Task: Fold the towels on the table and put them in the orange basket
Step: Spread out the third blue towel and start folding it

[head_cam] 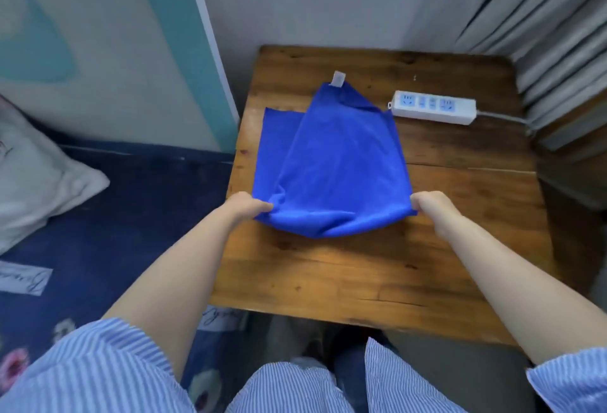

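Note:
A bright blue towel [335, 163] lies partly folded on the wooden table [361, 274], with a white tag at its far corner. My left hand [248, 205] pinches the near left corner of the towel. My right hand [430, 205] pinches the near right corner. The near edge of the towel is lifted a little off the table and sags between my hands. A flat single layer of the towel sticks out at the far left. No orange basket is in view.
A white power strip [433, 107] with a grey cable lies on the table right of the towel's far end. Grey curtains [558, 34] hang at the right. A bed with a dark blue cover [115, 215] and a white pillow [36, 176] is on the left.

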The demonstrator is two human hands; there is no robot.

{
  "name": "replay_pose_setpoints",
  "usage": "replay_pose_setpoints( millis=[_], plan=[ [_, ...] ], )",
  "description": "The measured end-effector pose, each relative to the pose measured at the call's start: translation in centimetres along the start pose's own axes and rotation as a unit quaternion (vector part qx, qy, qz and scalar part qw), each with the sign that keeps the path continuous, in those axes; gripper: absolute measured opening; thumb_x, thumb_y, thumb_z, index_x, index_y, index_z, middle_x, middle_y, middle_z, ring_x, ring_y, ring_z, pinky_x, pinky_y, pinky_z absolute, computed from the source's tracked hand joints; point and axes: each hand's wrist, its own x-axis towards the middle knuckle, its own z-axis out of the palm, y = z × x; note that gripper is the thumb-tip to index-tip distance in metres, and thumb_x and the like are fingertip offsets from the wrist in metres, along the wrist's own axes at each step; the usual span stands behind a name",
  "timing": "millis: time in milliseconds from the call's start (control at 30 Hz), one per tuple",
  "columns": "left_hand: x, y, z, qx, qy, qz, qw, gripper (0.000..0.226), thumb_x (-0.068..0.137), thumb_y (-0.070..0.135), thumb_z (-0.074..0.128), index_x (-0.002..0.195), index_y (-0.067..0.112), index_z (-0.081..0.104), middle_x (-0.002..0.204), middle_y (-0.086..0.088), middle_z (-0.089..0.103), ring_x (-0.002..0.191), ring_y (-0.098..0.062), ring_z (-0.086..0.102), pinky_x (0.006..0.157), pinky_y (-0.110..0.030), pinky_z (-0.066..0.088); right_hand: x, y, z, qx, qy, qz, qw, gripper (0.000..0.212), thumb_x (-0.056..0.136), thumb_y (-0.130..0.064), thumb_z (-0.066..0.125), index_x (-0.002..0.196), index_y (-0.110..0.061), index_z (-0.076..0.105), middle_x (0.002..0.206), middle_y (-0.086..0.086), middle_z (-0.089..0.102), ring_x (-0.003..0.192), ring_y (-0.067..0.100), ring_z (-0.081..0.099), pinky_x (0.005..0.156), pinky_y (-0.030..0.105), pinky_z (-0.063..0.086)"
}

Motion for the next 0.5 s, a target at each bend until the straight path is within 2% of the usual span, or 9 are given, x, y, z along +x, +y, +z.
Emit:
replay_pose_setpoints(
  millis=[67,100,133,200,300,400,500],
  plan=[
    [0.5,-1.0,0.9,0.071,-0.006,-0.005,0.997,0.023,0.090,0.021,0.056,0.082,0.000,0.060,0.092,-0.017,0.047,0.069,-0.023,0.049,0.051,-0.024,0.028,0.3,1.3,0.7,-0.012,-0.015,-0.009,1.000,0.017,0.067,-0.020,0.064,0.070,-0.007,0.053,0.075,0.011,0.047,0.078,0.023,0.041,0.062,0.030,0.030],
    [0.8,-1.4,1.2,0.099,0.004,-0.007,0.995,0.024,0.090,0.022,0.055,0.075,0.003,0.058,0.091,-0.018,0.050,0.074,-0.027,0.052,0.052,-0.026,0.028,0.5,1.9,0.9,-0.028,-0.023,-0.029,0.999,0.020,0.078,-0.017,0.063,0.065,-0.009,0.051,0.070,0.009,0.044,0.075,0.022,0.040,0.061,0.031,0.027],
    [1.2,-1.8,1.4,0.117,0.022,-0.008,0.993,0.027,0.090,0.022,0.054,0.067,0.007,0.053,0.086,-0.014,0.052,0.074,-0.028,0.051,0.051,-0.028,0.028,1.0,2.4,0.9,-0.050,-0.027,-0.053,0.997,0.032,0.084,-0.015,0.059,0.057,-0.011,0.044,0.062,0.008,0.038,0.069,0.022,0.037,0.057,0.032,0.023],
    [1.8,-2.7,1.8,0.127,0.051,-0.008,0.991,0.034,0.088,0.020,0.052,0.057,0.013,0.039,0.067,-0.005,0.046,0.061,-0.022,0.042,0.049,-0.027,0.025,1.4,3.3,0.8,-0.070,-0.012,-0.093,0.993,0.046,0.088,-0.011,0.054,0.048,-0.014,0.032,0.054,0.005,0.027,0.057,0.021,0.029,0.052,0.033,0.016],
    [2.1,-4.5,2.5,0.143,0.070,-0.031,0.987,0.034,0.083,0.014,0.053,0.055,0.013,0.034,0.057,-0.002,0.036,0.052,-0.017,0.032,0.046,-0.026,0.021,1.7,5.1,0.2,-0.038,0.008,-0.075,0.996,0.043,0.086,-0.005,0.055,0.049,-0.012,0.034,0.055,0.006,0.027,0.058,0.020,0.025,0.051,0.034,0.013],
    [1.9,-6.4,3.4,0.212,0.010,-0.049,0.976,0.034,0.082,0.013,0.054,0.055,0.013,0.033,0.058,-0.001,0.033,0.051,-0.017,0.031,0.045,-0.025,0.020,1.5,7.8,0.0,-0.123,-0.022,-0.028,0.992,0.034,0.080,-0.003,0.057,0.050,-0.007,0.044,0.056,0.009,0.035,0.057,0.020,0.030,0.051,0.031,0.019],
    [1.5,-7.0,4.3,0.315,-0.090,-0.046,0.944,0.034,0.083,0.015,0.056,0.057,0.015,0.034,0.060,0.000,0.034,0.062,-0.022,0.038,0.045,-0.025,0.022,0.7,9.3,0.4,-0.317,-0.111,0.023,0.942,0.036,0.079,-0.008,0.057,0.047,-0.010,0.040,0.037,0.002,0.040,0.048,0.017,0.033,0.048,0.028,0.023]
  ],
)
